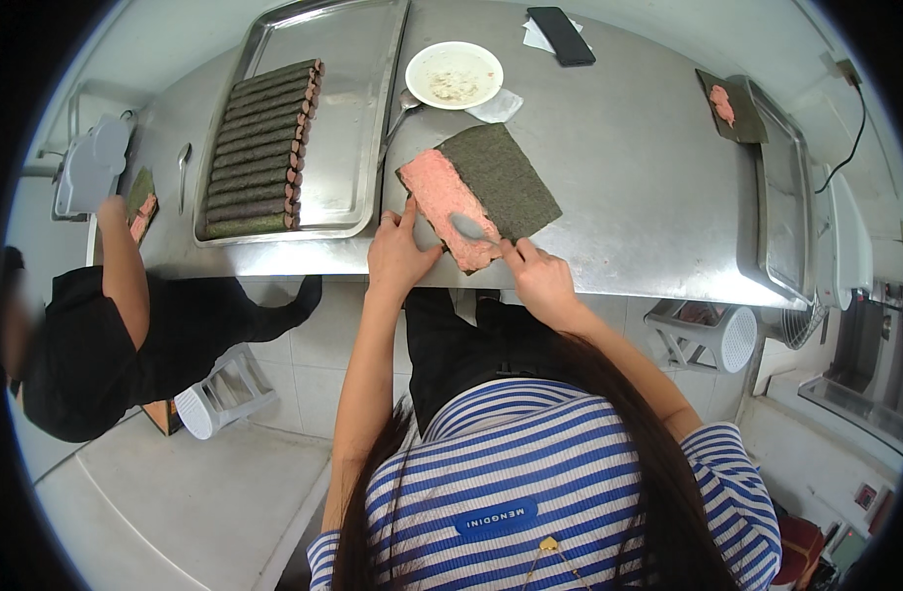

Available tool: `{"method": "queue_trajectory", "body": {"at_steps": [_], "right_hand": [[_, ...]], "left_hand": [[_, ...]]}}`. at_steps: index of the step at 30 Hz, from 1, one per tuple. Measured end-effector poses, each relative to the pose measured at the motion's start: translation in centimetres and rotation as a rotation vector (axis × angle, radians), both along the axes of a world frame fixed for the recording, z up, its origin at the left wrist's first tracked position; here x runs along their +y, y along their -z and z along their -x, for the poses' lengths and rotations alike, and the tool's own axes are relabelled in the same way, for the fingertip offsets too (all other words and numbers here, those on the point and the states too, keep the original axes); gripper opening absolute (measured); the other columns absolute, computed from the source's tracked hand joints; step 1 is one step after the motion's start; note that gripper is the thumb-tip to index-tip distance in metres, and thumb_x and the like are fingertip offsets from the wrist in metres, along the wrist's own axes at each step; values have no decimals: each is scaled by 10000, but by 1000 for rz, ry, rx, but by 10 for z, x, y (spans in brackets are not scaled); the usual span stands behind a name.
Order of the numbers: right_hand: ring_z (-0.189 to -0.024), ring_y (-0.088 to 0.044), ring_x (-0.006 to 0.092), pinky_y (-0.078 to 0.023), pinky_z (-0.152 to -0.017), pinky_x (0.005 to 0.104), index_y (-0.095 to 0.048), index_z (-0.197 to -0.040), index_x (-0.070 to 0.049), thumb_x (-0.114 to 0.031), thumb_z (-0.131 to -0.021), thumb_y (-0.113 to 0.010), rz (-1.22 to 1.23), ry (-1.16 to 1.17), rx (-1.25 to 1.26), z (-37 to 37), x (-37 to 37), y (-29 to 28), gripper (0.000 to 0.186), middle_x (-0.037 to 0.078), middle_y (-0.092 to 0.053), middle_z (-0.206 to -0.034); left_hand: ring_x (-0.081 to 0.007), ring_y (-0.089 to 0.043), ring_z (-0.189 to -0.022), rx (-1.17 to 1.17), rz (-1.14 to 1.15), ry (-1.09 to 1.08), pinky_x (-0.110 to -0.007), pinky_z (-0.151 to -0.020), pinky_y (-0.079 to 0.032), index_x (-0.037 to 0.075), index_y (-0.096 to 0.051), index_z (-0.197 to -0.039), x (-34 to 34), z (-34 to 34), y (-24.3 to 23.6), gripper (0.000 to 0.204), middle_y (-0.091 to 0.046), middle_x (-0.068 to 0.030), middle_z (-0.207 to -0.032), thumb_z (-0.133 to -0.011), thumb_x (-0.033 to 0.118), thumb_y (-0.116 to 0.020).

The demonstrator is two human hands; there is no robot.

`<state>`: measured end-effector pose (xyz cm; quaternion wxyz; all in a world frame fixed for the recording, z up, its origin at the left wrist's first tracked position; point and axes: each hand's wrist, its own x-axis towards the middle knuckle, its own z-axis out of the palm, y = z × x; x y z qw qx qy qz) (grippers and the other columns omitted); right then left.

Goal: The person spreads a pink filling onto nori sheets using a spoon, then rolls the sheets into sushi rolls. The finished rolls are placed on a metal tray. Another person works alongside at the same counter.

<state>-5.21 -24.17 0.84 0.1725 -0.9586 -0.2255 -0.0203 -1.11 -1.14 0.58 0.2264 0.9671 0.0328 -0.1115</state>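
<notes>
Steel desk keeps your seaweed sheet flat. Right fingers pinch the spoon on pink paste; left fingers, spread, likely steady the edge.

We lose the spoon's handle end inside the right hand, and we cannot tell whether fingers of the left hand reach beneath the seaweed sheet, partly hidden by pink paste. The phone covers some white paper. We find the bits in the bowl too small to identify, and the co-worker's head blurred.
</notes>
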Motion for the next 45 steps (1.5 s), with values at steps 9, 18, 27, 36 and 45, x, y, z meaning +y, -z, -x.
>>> {"method": "queue_trajectory", "body": {"at_steps": [9, 18, 27, 36, 45], "right_hand": [[-695, -644, 331, -527, -599, 436, -600, -1123, -68, -35, -786, -527, -44, 110, 20, -28, 6, -14, 346, 117, -573, -869], [-711, -647, 359, -524, -608, 456, -574, -1153, -45, -61, -802, -539, -148, 42, 109, -28, 14, -19, 353, 138, -578, -921], [-711, -651, 351, -527, -595, 449, -585, -1130, -40, -85, -809, -546, -52, -31, 91, -34, 28, -5, 326, 142, -581, -903], [-726, -651, 366, -538, -632, 443, -578, -1129, -41, -78, -792, -561, 37, 83, 65, -64, 39, -4, 339, 133, -584, -899], [-721, -655, 353, -530, -608, 459, -592, -1157, -62, -56, -804, -539, -102, 122, 33, -79, 44, -22, 357, 131, -588, -926]], "left_hand": [[-310, -605, -967, -13, -6, -2, -391, -795, -514, 117, -396, -1435, 0, 1, -1, 901, -521, -153, -1088, -649, 334, -778], [-293, -609, -949, -21, -18, 0, -393, -768, -526, 113, -417, -1412, 1, 2, -2, 883, -530, -137, -1066, -640, 329, -787], [-317, -601, -991, 35, -9, -3, -398, -809, -514, 115, -386, -1439, -1, 0, -6, 902, -519, -161, -1115, -656, 332, -777], [-324, -606, -969, 7, -1, -2, -399, -802, -516, 111, -403, -1427, -1, -1, -4, 892, -525, -167, -1105, -651, 328, -789], [-317, -609, -959, -17, 14, -14, -397, -796, -518, 110, -420, -1417, 1, 2, -1, 878, -532, -165, -1093, -652, 326, -793]]}}
